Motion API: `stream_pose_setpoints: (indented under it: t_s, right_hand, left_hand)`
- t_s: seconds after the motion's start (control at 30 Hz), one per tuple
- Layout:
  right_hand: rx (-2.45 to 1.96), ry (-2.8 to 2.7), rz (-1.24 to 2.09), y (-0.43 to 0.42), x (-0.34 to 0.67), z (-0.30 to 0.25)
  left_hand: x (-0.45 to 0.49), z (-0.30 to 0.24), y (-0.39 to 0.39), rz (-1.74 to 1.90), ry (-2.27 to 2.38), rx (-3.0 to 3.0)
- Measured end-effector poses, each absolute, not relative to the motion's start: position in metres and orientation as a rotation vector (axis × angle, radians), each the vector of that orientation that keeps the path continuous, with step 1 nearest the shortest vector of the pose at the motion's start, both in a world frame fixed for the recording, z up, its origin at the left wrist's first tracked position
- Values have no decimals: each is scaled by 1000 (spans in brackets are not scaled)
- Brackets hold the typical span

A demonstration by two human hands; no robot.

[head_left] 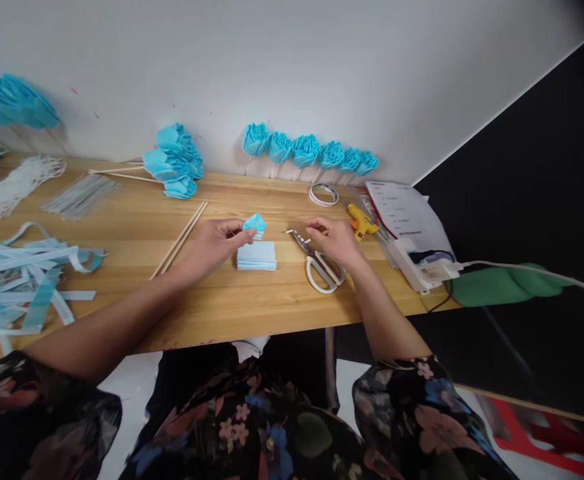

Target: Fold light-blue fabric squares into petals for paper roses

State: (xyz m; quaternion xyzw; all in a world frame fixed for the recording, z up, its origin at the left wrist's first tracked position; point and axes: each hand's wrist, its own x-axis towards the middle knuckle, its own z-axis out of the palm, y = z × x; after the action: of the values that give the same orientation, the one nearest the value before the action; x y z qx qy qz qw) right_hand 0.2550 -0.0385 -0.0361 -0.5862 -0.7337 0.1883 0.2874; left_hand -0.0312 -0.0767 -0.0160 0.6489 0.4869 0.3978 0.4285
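Note:
My left hand (222, 241) pinches a small folded blue petal (255, 223) with white strips along its lower edge. Just below it lies a stack of pale blue rectangles (256, 256). Over the scissors (322, 267) hovers my right hand (336, 239), thumb and fingers drawn together; whatever is between them is too small to make out. The scissors lie flat with white handles toward me, and little white bits (299, 238) stick to their blades.
Blue paper roses (306, 151) on sticks lean along the wall. Right of my hands are a tape roll (323, 194), a yellow glue gun (361, 222) and a power strip (417, 263). Wooden sticks (179, 240) and cut strips (27, 280) lie to the left.

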Motion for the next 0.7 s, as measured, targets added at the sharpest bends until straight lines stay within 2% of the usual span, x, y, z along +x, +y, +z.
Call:
stream_pose_setpoints:
  t_s: [0.4, 0.7]
  right_hand:
    - [-1636, -2195, 483, -37, 241, -25]
    - [-1706, -2074, 534, -34, 239, -32]
  left_hand:
    - [-32, -11, -78, 961, 1239, 1633]
    - [-32, -12, -78, 960, 1236, 1626]
